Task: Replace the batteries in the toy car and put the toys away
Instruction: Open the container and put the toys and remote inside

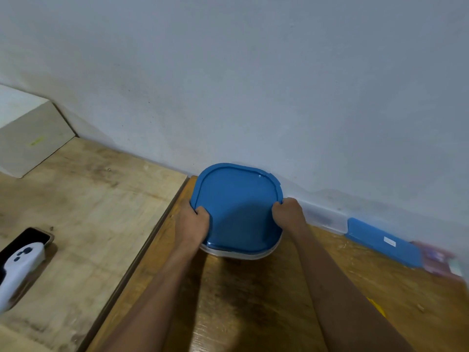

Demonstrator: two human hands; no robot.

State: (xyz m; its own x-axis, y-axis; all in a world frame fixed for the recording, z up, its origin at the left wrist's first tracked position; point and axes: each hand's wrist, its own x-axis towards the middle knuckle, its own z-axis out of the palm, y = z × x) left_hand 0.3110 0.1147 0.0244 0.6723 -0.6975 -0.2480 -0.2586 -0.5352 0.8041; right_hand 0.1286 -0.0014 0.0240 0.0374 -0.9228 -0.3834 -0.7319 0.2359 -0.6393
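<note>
A clear plastic container with a blue lid (238,209) stands on the brown wooden table (248,301), close against the wall. My left hand (194,222) grips the lid's left edge, thumb curled over the top. My right hand (288,212) grips the right edge in the same way. What the container holds is hidden under the lid. No toy car shows.
A second blue-lidded container (380,241) lies along the wall at the right, blurred. A white controller (19,268) rests on a dark phone (28,237) on the lighter table at the left. A pale box (28,138) sits at the far left.
</note>
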